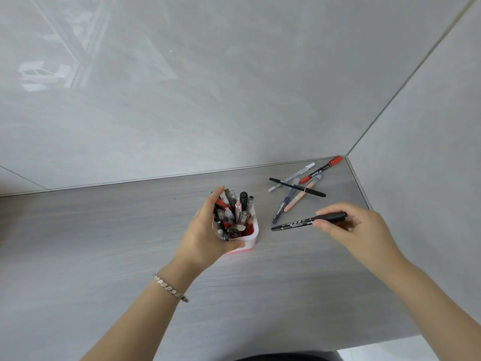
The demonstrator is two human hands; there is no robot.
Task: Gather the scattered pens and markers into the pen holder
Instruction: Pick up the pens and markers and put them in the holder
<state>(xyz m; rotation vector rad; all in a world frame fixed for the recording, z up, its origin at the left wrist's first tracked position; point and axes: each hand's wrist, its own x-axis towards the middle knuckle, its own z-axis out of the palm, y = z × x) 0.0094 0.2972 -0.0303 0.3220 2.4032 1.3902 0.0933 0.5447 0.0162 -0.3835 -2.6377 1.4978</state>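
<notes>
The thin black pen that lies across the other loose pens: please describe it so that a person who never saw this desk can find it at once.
Look at the far right corner of the grey desk, where the two walls meet; a small pile of loose pens lies there. The thin black pen rests on top of that pile, crossing the others. It is the only all-black one in the pile, and slimmer than the black marker in the right hand.

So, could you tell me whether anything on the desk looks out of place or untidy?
Yes: a loose pile of pens lies criss-crossed in the far right corner of the desk, outside the pen holder. The left hand grips the holder; the right hand holds a black marker. Nothing looks spilled or damaged.
</notes>
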